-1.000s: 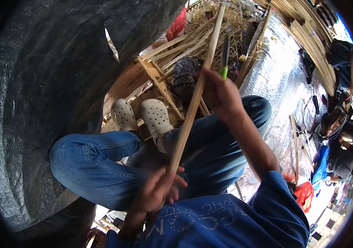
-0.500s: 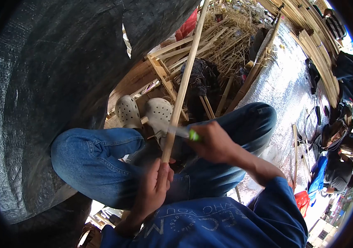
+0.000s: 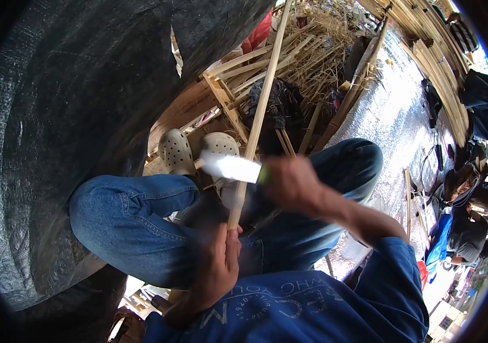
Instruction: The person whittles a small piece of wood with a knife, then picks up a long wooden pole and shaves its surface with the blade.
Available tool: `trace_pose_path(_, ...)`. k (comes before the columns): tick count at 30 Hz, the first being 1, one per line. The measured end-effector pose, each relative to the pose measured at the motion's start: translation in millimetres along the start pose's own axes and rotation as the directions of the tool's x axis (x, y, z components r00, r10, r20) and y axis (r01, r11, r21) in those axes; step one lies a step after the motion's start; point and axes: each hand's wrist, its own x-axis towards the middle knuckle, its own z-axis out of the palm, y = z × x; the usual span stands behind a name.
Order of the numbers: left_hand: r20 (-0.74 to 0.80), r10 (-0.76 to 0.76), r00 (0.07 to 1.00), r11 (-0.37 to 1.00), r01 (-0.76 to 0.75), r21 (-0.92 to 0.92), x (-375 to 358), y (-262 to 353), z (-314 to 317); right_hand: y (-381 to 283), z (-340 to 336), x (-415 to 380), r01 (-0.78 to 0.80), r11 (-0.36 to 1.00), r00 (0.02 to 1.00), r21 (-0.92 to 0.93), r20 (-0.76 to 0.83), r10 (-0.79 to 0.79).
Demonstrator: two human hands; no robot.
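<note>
A long, pale wooden stick (image 3: 261, 106) slants from my lap up past the top edge of the view. My left hand (image 3: 219, 260) is wrapped round its lower end. In my right hand (image 3: 294, 182) is a knife (image 3: 233, 168) with a green handle; its bright blade, smeared by motion, points left and crosses over the stick above my left hand. My bent knees in blue jeans (image 3: 132, 226) lie on both sides of the stick. Light clogs (image 3: 176, 153) on my feet show beyond it.
Black tarp (image 3: 78, 114) hangs close along my left. Ahead lies a heap of wood strips and shavings (image 3: 318, 54). Silver foil sheeting (image 3: 395, 108) stretches along the right, with bundled wooden slats (image 3: 441, 86) behind it. A person in a dark shirt (image 3: 468, 235) sits at the far right.
The knife and my right hand have shifted slightly up along the stick, and the blade now reaches further left across it. My left hand keeps its hold on the lower end.
</note>
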Motion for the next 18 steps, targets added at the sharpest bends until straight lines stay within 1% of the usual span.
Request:
trace_pose_path(1,0.006,-0.042,0.999,0.999,0.042,-0.007,-5,0,0,20,-7,15,-0.095,0.989,0.995,-0.117,-0.014,0.094)
trace_pose_path(2,0.007,-0.043,0.999,0.999,0.043,-0.004,-11,-1,0,45,-18,29,-0.188,0.955,0.982,-0.231,-0.039,0.184)
trace_pose_path(3,0.090,-0.089,0.992,0.996,0.090,-0.012,-18,-2,1,71,-26,40,-0.302,0.942,0.953,-0.143,-0.084,0.293)
trace_pose_path(4,0.171,-0.132,0.976,0.990,0.137,-0.018,-23,-3,2,81,-34,48,-0.406,0.912,0.910,-0.051,-0.118,0.398)
trace_pose_path(5,0.207,-0.154,0.966,0.986,0.165,-0.038,-24,-6,3,81,-29,46,-0.400,0.915,0.912,-0.052,-0.120,0.392)
trace_pose_path(6,0.202,-0.156,0.967,0.985,0.168,-0.046,-22,-8,5,75,-21,36,-0.203,0.962,0.979,-0.181,-0.033,0.200)
trace_pose_path(7,0.172,-0.157,0.973,0.982,0.172,-0.077,-19,-10,6,63,-12,22,0.008,0.959,0.997,-0.284,0.081,0.016)
trace_pose_path(8,0.143,-0.153,0.978,0.980,0.169,-0.104,-15,-11,6,37,-5,9,-0.129,0.986,0.965,-0.102,0.216,0.149)
trace_pose_path(9,0.111,-0.140,0.984,0.981,0.153,-0.117,-9,-8,4,16,1,-7,0.040,0.999,0.981,0.022,0.189,-0.043)
trace_pose_path(10,0.112,-0.135,0.985,0.982,0.148,-0.120,-6,-10,3,4,14,-22,0.092,0.987,0.971,0.135,0.207,-0.119)
trace_pose_path(11,0.082,-0.114,0.990,0.984,0.124,-0.129,-3,-14,2,-11,21,-29,0.074,0.982,0.930,0.174,0.345,-0.131)
trace_pose_path(12,0.052,-0.097,0.994,0.985,0.103,-0.135,-3,-18,2,-17,26,-35,0.079,0.970,0.933,0.231,0.325,-0.153)
trace_pose_path(14,0.062,-0.100,0.993,0.987,0.107,-0.120,-5,-17,-2,-16,23,-32,0.110,0.969,0.939,0.219,0.297,-0.173)
trace_pose_path(15,0.081,-0.122,0.989,0.983,0.132,-0.131,-6,-11,-5,-12,26,-29,0.174,0.962,0.965,0.213,0.159,-0.210)
trace_pose_path(16,0.102,-0.142,0.985,0.977,0.156,-0.145,-6,-6,-6,-4,30,-25,0.236,0.953,0.970,0.192,0.020,-0.244)
trace_pose_path(17,0.106,-0.139,0.985,0.978,0.153,-0.143,-10,-2,-9,11,27,-8,0.109,0.994,0.987,-0.012,0.122,-0.107)
trace_pose_path(18,0.159,-0.175,0.972,0.952,0.208,-0.223,-16,0,-13,32,18,17,-0.007,0.974,0.980,-0.228,0.193,0.052)
